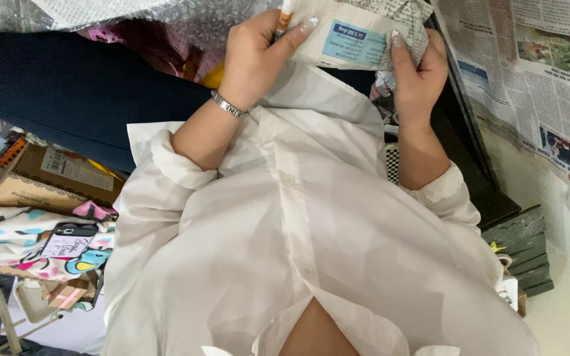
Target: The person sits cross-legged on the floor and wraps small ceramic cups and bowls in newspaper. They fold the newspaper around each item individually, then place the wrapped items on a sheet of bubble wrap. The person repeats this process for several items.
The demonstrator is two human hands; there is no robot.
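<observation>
At the bottom of the frame, closest to the camera, is the person's white shirt [298, 264], with its buttons running up the middle and its sleeves rolled back, likely so they stay out of the way. At the lower left lie a phone [67, 238] on a bright patterned cloth [8, 240] and a brown cardboard box [47, 178].

Higher up, both arms reach to the top of the frame. The left hand [255, 56] (it has a silver bracelet [229, 105] on the wrist) is curled shut, pinching the left edge of a folded newspaper [357, 36]. The right hand [420, 69] is closed on the other edge, thumb on top. Holding both sides seems to keep the paper tight and flat.

Farther off, bubble wrap [133, 13] lies at the upper left, over a pink cloth [159, 43]. More newspaper sheets [536, 72] cover the wall at the upper right, by a dark wooden stand [522, 244].
</observation>
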